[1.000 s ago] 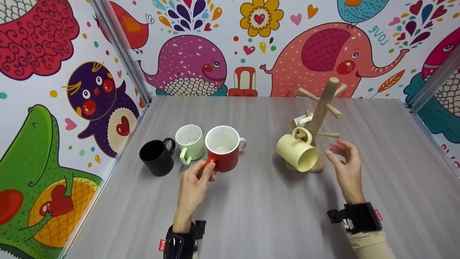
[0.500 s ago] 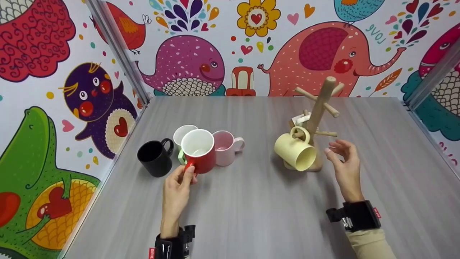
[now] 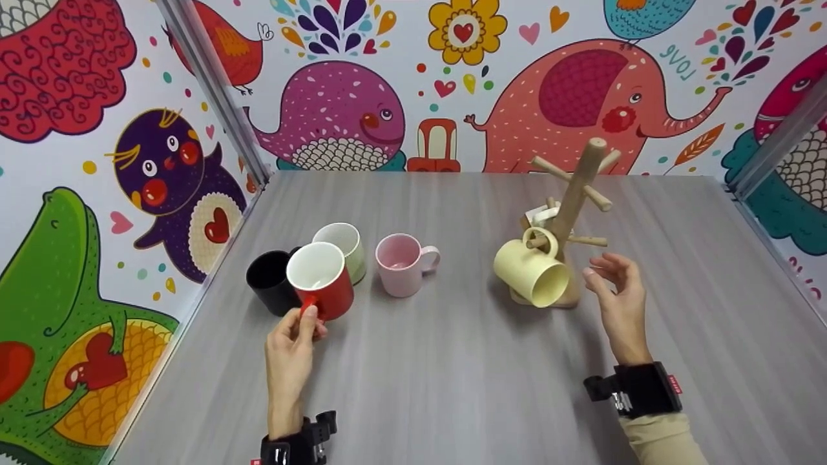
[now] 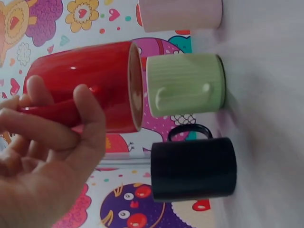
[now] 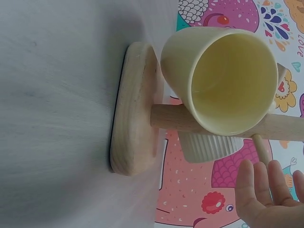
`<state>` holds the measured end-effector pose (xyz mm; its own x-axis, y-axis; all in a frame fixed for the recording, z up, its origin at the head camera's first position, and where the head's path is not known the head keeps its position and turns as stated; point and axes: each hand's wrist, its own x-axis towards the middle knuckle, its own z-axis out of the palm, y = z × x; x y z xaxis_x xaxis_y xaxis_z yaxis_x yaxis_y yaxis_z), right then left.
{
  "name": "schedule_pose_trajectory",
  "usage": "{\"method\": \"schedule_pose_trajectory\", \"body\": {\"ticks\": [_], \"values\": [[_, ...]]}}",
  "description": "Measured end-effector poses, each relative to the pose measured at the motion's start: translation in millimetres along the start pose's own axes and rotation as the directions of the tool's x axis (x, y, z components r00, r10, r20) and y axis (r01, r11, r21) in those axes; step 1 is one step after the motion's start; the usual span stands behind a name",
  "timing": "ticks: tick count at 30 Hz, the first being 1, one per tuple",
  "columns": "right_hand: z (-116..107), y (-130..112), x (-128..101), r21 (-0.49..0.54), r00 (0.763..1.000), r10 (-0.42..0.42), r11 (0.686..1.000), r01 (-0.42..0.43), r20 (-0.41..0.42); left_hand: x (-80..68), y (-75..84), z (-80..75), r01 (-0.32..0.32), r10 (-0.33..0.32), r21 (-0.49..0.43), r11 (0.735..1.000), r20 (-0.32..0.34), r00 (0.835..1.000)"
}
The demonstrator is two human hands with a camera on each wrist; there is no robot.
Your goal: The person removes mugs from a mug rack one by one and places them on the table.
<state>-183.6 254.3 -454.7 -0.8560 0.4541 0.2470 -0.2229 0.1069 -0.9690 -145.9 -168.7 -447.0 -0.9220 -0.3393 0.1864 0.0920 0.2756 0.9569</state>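
Note:
My left hand pinches the handle of a red mug and holds it above the table, in front of a black mug and a pale green mug. A pink mug stands to their right. My right hand hovers open, fingers relaxed, just right of a wooden mug tree. A cream mug hangs on a low peg, and a white mug hangs behind it.
The grey wood-grain table is boxed in by cartoon-animal walls on the left, back and right. The mug tree's upper pegs are bare. Black wrist straps sit on both forearms.
My left hand has carried the red mug leftward and toward me, uncovering the pink mug. The right hand has stayed beside the mug tree.

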Motion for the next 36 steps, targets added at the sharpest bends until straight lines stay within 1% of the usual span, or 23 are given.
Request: {"method": "schedule_pose_trajectory", "body": {"ticks": [2,8,13,16,20,24,28,33,36], "values": [[-0.2,0.1,0.1,0.007,1.000,0.000,1.000,0.000,-0.003,0.3,-2.0,-3.4,0.015,-0.015,0.000,1.000,-0.010,1.000],[-0.6,0.1,1.0,0.031,1.000,-0.004,1.000,0.004,-0.011,0.7,-9.4,-12.6,0.064,-0.062,0.045,0.997,-0.045,0.997],[-0.8,0.9,1.4,0.043,1.000,-0.008,0.999,0.008,-0.008,1.1,-13.9,-17.0,0.103,-0.097,0.079,0.992,-0.074,0.993],[-0.8,1.0,1.4,0.044,1.000,-0.009,0.999,0.009,-0.005,1.6,-15.8,-18.7,0.139,-0.131,0.104,0.985,-0.085,0.988],[-1.1,0.6,1.4,0.048,1.000,-0.009,0.999,0.010,-0.003,1.8,-19.4,-20.7,0.189,-0.179,0.113,0.975,-0.096,0.979],[-0.2,-0.5,1.1,0.060,1.000,-0.011,0.998,0.011,-0.009,1.6,-23.6,-22.0,0.236,-0.227,0.101,0.967,-0.093,0.969],[1.7,-1.0,0.3,0.064,1.000,-0.001,0.998,0.001,-0.002,0.9,-27.9,-22.9,0.283,-0.277,0.062,0.957,-0.087,0.957],[3.6,-0.5,-0.7,0.053,1.000,0.016,0.998,-0.017,0.007,0.4,-34.0,-24.1,0.304,-0.302,0.022,0.952,-0.087,0.949],[3.8,0.5,-1.0,-0.003,0.998,0.054,0.999,-0.054,0.030,-0.4,-36.7,-24.7,0.305,-0.302,0.024,0.952,-0.094,0.949]]}}
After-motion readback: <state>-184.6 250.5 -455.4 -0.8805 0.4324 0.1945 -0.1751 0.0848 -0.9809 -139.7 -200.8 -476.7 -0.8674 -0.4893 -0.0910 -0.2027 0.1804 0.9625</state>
